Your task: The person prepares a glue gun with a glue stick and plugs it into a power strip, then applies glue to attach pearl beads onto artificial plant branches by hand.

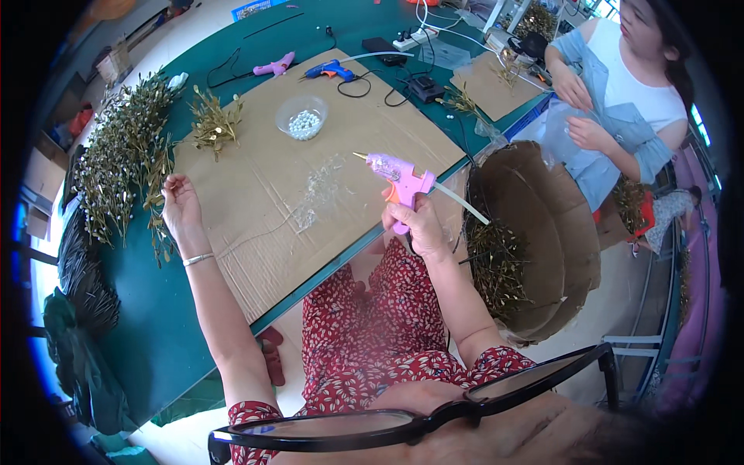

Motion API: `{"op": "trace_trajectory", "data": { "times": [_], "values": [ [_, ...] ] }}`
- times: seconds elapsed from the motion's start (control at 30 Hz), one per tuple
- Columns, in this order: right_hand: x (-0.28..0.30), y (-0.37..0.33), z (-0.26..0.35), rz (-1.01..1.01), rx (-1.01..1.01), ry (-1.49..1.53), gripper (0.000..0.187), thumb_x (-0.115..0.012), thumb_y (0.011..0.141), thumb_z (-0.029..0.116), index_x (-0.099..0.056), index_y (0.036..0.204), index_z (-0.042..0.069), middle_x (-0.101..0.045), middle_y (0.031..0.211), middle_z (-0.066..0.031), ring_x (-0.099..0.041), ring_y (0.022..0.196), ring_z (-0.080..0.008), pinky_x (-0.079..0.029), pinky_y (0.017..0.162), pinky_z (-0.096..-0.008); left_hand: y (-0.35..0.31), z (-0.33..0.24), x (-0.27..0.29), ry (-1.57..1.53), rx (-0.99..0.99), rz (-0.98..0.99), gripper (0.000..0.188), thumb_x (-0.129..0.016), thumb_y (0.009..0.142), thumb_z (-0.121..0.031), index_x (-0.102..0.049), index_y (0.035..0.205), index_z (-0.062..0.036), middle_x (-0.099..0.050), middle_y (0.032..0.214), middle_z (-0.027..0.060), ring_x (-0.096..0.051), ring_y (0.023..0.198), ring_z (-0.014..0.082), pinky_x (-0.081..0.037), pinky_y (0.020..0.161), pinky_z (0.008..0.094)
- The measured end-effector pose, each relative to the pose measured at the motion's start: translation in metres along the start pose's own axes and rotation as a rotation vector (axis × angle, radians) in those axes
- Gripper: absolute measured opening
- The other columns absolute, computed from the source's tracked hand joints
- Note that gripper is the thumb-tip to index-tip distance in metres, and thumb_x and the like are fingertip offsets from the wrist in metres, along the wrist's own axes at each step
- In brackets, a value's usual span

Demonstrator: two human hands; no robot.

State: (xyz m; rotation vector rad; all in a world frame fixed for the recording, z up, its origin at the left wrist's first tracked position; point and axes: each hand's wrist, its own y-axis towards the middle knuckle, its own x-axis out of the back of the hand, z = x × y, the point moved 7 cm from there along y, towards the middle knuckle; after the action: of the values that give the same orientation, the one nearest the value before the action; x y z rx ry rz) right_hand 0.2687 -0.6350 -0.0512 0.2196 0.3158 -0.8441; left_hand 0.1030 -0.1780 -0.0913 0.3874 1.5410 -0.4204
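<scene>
In my right hand is a pink hot glue gun, its tip pointing left above the cardboard sheet and a clear glue stick poking out of its back. My fingers wrap its handle near the orange trigger. My left hand is held closed at the sheet's left edge, beside a large bunch of dried leafy stems; whatever is between its fingertips is too small to name. Strands of dried glue lie on the cardboard. Farther back stands a clear bowl of white beads.
A smaller leafy bunch rests at the sheet's far left. Behind it lie another pink glue gun and a blue one, with cords and a power strip. At right stand a large cardboard box with stems and a co-worker.
</scene>
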Motion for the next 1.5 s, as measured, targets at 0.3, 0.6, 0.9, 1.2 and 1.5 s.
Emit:
{"op": "trace_trajectory", "data": {
  "times": [0.3,0.6,0.9,1.2,1.5],
  "values": [
    [0.005,-0.010,-0.004,-0.003,-0.059,0.024,0.027,-0.061,0.085,0.011,-0.052,0.107,-0.002,-0.056,0.071,-0.0043,-0.054,0.057,-0.0116,-0.044,0.051,-0.0238,-0.068,0.055,-0.035,0.457,0.051,0.202,0.024,-0.042,0.098,-0.014,-0.048,0.103,0.0086,-0.052,0.085,0.0110,-0.052,0.081,0.0210,-0.047,0.084,0.0352],
    [0.012,-0.016,-0.005,-0.025,-0.033,-0.040,0.026,-0.063,0.085,0.012,-0.055,0.106,-0.001,-0.056,0.067,-0.0043,-0.054,0.055,-0.0114,-0.044,0.049,-0.0235,-0.072,0.043,-0.007,0.421,-0.049,0.121,0.027,-0.043,0.098,-0.020,-0.048,0.104,0.0065,-0.050,0.083,0.0079,-0.051,0.078,0.0192,-0.047,0.084,0.0341],
    [0.011,-0.015,-0.018,-0.036,-0.041,-0.013,0.028,-0.062,0.084,0.009,-0.052,0.108,-0.004,-0.055,0.066,-0.0046,-0.053,0.054,-0.0119,-0.042,0.050,-0.0230,-0.061,0.025,0.004,0.111,0.067,0.010,0.010,-0.046,0.093,-0.004,-0.048,0.087,0.0031,-0.052,0.083,0.0127,-0.050,0.076,0.0227,-0.046,0.082,0.0386],
    [0.016,-0.014,-0.029,-0.051,-0.063,-0.076,0.033,-0.063,0.083,0.012,-0.052,0.109,-0.005,-0.055,0.065,-0.0053,-0.053,0.052,-0.0128,-0.042,0.048,-0.0244,-0.066,0.008,-0.046,-0.087,-0.002,0.099,0.014,-0.038,0.095,-0.003,-0.048,0.096,0.0082,-0.049,0.076,0.0107,-0.049,0.071,0.0210,-0.044,0.077,0.0358],
    [0.017,-0.015,-0.031,-0.038,-0.087,-0.078,0.034,-0.063,0.084,0.013,-0.052,0.110,-0.006,-0.057,0.066,-0.0064,-0.054,0.053,-0.0133,-0.042,0.049,-0.0250,-0.098,0.026,-0.053,0.650,-0.233,0.146,0.028,-0.039,0.098,-0.007,-0.041,0.119,0.0114,-0.045,0.076,0.0054,-0.046,0.071,0.0166,-0.044,0.079,0.0336]
  ]
}}
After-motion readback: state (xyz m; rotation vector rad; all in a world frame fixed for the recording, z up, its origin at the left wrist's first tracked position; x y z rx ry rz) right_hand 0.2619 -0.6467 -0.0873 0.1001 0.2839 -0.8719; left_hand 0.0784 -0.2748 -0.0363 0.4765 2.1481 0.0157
